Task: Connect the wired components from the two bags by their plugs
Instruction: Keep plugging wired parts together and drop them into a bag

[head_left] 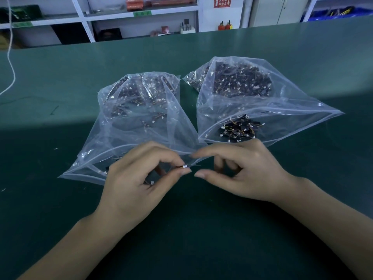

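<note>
Two clear plastic bags lie open on the green table, both full of small dark wired components with white plugs. The left bag (139,118) reaches down to my hands; the right bag (254,91) has a loose pile of components (241,128) near its mouth. My left hand (139,184) pinches a small white plug (184,166) between thumb and forefinger, and another white plug (151,183) peeks out under its curled fingers. My right hand (246,170) sits just right of the pinched plug, thumb and forefinger spread apart, nothing visible between them.
The green table (201,239) runs wide in front and to both sides. A white cord (11,63) hangs at the far left. Shelving with boxes stands behind the table's far edge (141,40).
</note>
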Motion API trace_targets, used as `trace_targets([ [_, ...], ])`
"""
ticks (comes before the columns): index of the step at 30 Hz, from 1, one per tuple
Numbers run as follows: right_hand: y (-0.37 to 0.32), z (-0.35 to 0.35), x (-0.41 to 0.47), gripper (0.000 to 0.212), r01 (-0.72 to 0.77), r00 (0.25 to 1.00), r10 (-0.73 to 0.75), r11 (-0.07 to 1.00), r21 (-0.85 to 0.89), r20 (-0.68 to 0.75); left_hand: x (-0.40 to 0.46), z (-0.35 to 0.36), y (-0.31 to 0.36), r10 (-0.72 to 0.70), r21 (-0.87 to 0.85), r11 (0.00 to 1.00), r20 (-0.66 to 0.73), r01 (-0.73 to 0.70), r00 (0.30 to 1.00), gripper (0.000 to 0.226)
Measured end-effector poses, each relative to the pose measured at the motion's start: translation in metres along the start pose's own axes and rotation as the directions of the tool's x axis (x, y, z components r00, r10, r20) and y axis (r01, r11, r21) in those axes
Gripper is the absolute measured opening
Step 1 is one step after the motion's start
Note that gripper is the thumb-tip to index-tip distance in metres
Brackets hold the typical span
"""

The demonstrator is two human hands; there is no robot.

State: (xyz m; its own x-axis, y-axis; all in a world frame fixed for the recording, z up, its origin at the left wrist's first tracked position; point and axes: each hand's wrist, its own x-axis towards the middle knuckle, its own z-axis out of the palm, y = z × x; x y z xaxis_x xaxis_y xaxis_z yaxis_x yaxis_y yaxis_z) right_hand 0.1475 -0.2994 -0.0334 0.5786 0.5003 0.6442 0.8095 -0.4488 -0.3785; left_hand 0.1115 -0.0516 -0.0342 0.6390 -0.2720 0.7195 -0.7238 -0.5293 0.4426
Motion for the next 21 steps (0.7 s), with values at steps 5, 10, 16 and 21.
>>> trace_targets([
  [5, 0.0045, 0.0025, -0.0011, 0.011, 0.028, 0.997, -0.027, 1.0, 0.011, -0.071, -0.0027, 0.0014, 0.0063, -0.02, -0.058, 0.998, -0.024, 0.018, 1.0, 0.011],
  [10, 0.0024, 0.0026, -0.001, 0.009, 0.033, 0.997, -0.035, 0.999, -0.028, -0.072, -0.0024, 0.001, 0.0063, -0.066, -0.017, 0.998, 0.028, 0.066, 0.997, 0.014],
  [16, -0.0012, 0.0019, -0.001, 0.007, 0.061, 0.996, -0.066, 0.993, -0.1, -0.051, -0.0007, -0.0006, 0.0039, 0.006, 0.025, 1.0, 0.062, -0.008, 0.998, 0.011],
  [21, -0.0036, 0.0026, 0.0008, 0.01, 0.046, 0.999, -0.048, 0.992, -0.115, -0.014, -0.0005, 0.0007, 0.0021, 0.009, 0.056, 0.998, 0.047, -0.012, 0.999, 0.011],
])
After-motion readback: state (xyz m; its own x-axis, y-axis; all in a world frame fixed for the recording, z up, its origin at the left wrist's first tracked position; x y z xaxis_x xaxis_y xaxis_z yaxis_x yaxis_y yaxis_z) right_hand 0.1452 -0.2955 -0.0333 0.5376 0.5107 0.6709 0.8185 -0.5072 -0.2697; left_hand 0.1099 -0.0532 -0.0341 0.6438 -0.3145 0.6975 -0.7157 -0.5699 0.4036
